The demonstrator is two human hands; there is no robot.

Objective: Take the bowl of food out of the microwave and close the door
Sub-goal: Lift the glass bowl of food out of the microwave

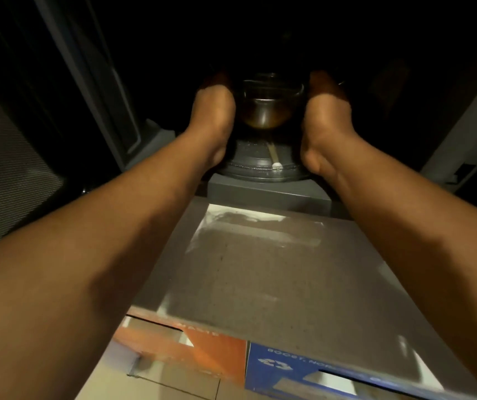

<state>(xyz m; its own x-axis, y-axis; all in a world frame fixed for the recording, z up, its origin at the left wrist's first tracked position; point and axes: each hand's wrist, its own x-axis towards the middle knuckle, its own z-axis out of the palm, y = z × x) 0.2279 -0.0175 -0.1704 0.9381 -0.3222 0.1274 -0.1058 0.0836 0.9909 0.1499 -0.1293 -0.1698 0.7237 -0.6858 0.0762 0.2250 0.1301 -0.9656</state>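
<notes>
Fingers (217,82) of my left hand (211,116) and right hand (324,111) are cupping the glass bowl (270,106) inside the far microwave (269,194), whose door (93,82) is hanging open left, so lifting out and closing are remaining.

Two bare forearms reach in from the bottom corners, long and lean, with no sleeve, watch, bracelet or glove on either. The left hand (212,111) shows its back and the thumb side, the thumb a rounded bulge nearest the wrist. The right hand (322,116) mirrors it, thumb base prominent near its wrist. Fingertips beyond both hands fade into darkness (nails and rings cannot be made out).
</notes>
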